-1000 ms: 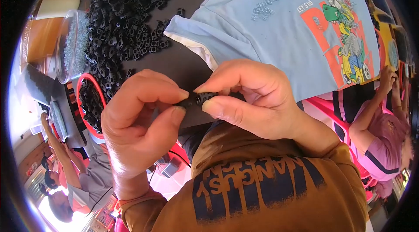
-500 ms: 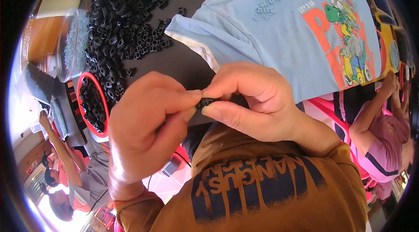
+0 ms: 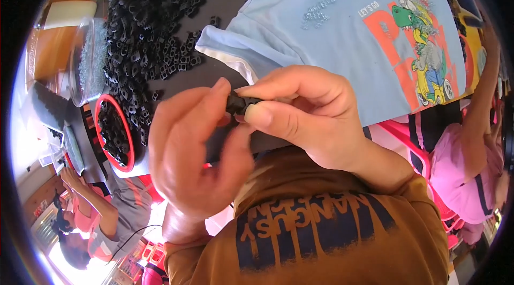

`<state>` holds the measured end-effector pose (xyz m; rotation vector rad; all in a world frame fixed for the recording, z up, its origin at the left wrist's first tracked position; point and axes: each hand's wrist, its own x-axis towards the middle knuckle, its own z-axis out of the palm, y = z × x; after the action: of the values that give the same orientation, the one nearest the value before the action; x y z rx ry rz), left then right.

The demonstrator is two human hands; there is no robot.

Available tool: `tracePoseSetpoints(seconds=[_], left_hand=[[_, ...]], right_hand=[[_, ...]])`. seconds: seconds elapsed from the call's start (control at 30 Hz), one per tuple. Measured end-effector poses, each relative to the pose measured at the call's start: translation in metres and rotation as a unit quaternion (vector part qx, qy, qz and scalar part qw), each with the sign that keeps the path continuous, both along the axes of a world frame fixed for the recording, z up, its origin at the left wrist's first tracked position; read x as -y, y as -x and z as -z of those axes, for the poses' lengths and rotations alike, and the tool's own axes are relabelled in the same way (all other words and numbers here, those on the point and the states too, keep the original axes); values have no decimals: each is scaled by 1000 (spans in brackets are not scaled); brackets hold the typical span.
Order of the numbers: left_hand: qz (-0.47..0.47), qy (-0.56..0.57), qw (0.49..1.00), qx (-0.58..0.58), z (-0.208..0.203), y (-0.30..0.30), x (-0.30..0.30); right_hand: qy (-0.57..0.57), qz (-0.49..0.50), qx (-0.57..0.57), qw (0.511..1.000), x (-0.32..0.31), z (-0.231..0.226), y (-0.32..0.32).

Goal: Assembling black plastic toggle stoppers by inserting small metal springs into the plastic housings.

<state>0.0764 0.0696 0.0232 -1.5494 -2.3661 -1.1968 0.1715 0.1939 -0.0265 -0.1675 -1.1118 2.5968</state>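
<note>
A small black plastic piece [image 3: 242,104] is being held above the near part of a dark, smooth tabletop [image 3: 188,76], between both hands. The right bare hand [image 3: 316,119] is being closed on the piece in a pinch, with thumb and index finger being pressed against its right end. The left bare hand [image 3: 198,148] is being positioned at the opposite end, partly spread and slightly blurred; its thumb is being held apart from its index finger, and the fingertips are being placed at the piece. Whether the left end is being gripped cannot be told.

The far left part of the tabletop is being covered by a broad heap of small black plastic parts [image 3: 155,22]. To the right, a light blue fabric T-shirt [image 3: 300,33] with a cartoon print is being laid across the surface, and two clusters of small translucent pieces [image 3: 318,13] are being supported on it. At the left, further black parts are being contained in a round red-rimmed container [image 3: 131,148]. Beyond it, more translucent pieces are being stored in a clear plastic tub [image 3: 92,92], which is being tilted sideways in appearance by the lens.
</note>
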Motion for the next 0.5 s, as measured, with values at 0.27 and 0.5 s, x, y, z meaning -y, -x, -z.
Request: tracePoseSetpoints(seconds=[0.27,0.5], left_hand=[[30,46,974,-218,2,2,-10],[17,32,972,-234,6,-4,-18]], right_hand=[[122,-19,-58,991,-3,5,2],[102,16,-82,991,1,9,2]])
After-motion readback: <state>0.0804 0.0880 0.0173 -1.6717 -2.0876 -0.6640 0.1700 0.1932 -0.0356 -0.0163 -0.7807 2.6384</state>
